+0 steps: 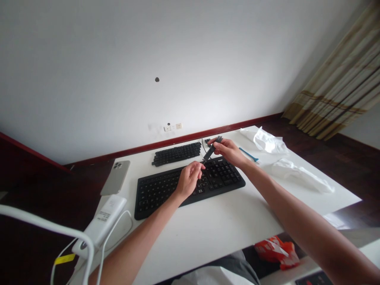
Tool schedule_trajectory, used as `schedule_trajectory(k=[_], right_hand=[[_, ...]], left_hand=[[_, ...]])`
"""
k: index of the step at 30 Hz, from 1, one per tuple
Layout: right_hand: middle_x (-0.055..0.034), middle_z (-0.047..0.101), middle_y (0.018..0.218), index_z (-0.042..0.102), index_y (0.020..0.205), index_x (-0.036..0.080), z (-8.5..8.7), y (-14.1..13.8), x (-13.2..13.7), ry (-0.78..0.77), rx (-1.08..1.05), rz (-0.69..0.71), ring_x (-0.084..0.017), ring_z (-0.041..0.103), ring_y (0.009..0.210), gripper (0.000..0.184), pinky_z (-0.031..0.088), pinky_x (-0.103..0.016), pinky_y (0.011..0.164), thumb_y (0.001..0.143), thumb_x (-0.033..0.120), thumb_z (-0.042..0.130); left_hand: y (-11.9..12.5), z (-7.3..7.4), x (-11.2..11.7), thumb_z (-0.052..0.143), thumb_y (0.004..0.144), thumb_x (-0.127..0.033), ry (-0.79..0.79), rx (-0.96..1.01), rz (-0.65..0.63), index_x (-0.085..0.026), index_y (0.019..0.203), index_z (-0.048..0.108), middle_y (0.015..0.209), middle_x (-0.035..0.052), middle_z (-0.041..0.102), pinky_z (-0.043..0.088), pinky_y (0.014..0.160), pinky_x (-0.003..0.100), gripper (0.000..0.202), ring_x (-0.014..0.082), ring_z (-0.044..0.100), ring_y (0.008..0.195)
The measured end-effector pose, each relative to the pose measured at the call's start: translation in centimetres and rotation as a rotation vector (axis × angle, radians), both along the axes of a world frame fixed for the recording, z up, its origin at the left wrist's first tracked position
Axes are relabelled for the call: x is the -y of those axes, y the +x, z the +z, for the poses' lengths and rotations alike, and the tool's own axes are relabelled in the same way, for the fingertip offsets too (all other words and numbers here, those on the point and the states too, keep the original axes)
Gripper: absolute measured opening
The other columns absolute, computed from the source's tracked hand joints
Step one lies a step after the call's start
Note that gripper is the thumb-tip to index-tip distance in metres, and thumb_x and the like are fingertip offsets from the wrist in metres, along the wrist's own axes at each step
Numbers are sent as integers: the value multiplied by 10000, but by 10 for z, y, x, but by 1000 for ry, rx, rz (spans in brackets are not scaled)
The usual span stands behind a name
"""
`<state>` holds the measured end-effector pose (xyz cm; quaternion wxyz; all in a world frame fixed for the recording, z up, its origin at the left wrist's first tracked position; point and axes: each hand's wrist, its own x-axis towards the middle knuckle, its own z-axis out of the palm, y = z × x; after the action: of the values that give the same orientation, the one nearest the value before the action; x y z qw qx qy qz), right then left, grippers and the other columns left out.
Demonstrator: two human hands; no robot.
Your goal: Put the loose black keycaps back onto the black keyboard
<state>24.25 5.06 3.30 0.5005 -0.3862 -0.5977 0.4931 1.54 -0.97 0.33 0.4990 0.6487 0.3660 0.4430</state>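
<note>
A black keyboard point(166, 189) lies slantwise on the white table, with both my hands over it. My right hand point(227, 150) grips a dark narrow strip-like object point(212, 149) above the keyboard's back edge; its exact kind is unclear. Close to that object's lower end, my left hand point(190, 178) is closed in a pinch over the middle of the keys. Whatever sits between the left fingertips is too small to make out. Behind the keyboard lies a block of loose black keycaps point(178, 152) set out in rows. The left hand and wrist cover part of the keyboard.
A phone point(116, 177) and a white power-bank-like box point(101, 223) with cables lie at the left. A white tube point(59, 225) crosses the lower left. On the right are a blue slim tool point(248, 154) and crumpled white plastic bags point(267, 141). A wall stands behind.
</note>
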Motion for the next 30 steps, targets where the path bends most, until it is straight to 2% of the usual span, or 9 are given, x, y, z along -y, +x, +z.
schedule_trajectory(k=[5,12,19,22,24,26,30], right_hand=[[1,564,744,764,1111,196,8,-8,11,44,98,61,-149,505,684,430,447,-290,665,917,577,722],[0,576,741,780,1073,206,12,-9,13,103,116,58,-153,497,686,342,424,-298,664,918,510,748],[3,609,755,782,1120,201,13,-9,13,54,86,114,-149,510,687,358,427,-293,664,881,467,796],[-7,640,762,788,1069,179,14,-11,15,6,103,148,-148,523,676,383,438,-292,655,841,484,825],[-5,630,723,789,1007,169,13,-11,14,2,112,125,-145,519,652,374,436,-287,632,833,498,826],[-3,618,701,784,957,171,9,-10,10,16,100,49,-142,522,645,349,444,-280,626,848,501,811],[-40,682,856,744,858,187,-2,-4,-3,-12,-79,-136,-165,616,793,283,531,-284,738,866,467,785]], left_hand=[[0,-2,-1,498,1044,-596,-2,-20,-12,-173,890,666,643,-23,480,339,589,252,480,118,433,590],[-1,-6,-2,524,1034,-588,-22,-64,23,-167,860,649,609,-52,414,258,541,237,473,89,351,551],[-1,-7,-1,524,1041,-569,-30,-45,45,-171,854,634,605,-56,408,254,540,231,453,85,344,546],[0,-6,-1,513,1046,-567,-26,-42,40,-173,855,630,605,-57,387,243,534,238,453,88,333,547],[0,-4,0,515,1046,-563,-11,-50,29,-177,893,636,624,-53,398,255,540,240,432,95,353,564],[0,-3,1,521,1046,-551,4,-65,23,-190,1005,634,637,-58,409,262,548,241,381,102,364,575],[0,0,4,509,1062,-501,68,-177,31,-217,1188,573,619,-85,392,285,567,244,317,108,354,557]])
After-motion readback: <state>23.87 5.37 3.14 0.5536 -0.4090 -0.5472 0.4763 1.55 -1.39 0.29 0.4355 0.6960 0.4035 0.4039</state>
